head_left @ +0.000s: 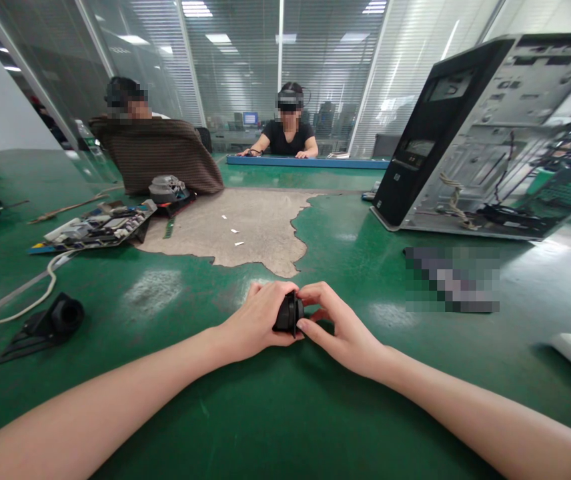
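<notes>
A small black round part (288,313) sits between both my hands, just above the green table (275,413). My left hand (255,320) is wrapped round its left side, fingers curled over the top. My right hand (338,327) pinches its right edge between thumb and forefinger. Most of the part is hidden by my fingers.
An open computer case (490,133) lies on its side at the right. A worn bare patch (245,227), a circuit board (100,227), a white cable (40,287) and a black funnel-shaped part (50,323) lie to the left. Two people sit at the far side.
</notes>
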A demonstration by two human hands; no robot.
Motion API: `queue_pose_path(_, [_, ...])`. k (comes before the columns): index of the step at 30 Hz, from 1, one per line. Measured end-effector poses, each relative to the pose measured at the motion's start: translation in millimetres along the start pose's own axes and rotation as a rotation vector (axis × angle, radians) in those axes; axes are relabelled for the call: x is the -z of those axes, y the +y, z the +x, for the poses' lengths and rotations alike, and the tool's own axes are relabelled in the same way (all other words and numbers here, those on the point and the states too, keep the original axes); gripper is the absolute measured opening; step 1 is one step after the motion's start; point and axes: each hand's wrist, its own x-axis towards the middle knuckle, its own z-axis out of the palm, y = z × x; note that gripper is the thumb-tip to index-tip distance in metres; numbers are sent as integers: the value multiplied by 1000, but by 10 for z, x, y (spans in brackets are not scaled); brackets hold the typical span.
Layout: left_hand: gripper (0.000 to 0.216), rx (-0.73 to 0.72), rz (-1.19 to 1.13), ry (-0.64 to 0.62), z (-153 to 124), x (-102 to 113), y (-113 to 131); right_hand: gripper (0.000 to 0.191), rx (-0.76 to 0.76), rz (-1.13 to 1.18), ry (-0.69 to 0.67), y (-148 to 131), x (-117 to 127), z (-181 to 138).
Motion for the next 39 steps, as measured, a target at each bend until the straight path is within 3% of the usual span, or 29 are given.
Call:
queue_pose_path(9, [56, -2, -11, 7, 3, -3, 5, 14, 161, -169, 25, -47, 28, -39])
queue_pose_path(16, [58, -1, -5, 4, 5, -9, -2, 31, 60, -45, 39, -8, -5, -18])
queue_pose_path(20, [57, 6, -15, -5, 4, -3, 0, 30, 30, -44, 0, -2, -7, -24])
queue_pose_path(30, [57, 3, -11, 4, 3, -8, -12, 14, 187, -244, 42, -55, 21, -49])
queue_pose_path(39, [57, 7, -11, 1, 0, -10, -12, 35, 87, -123, 26, -51, 0, -32])
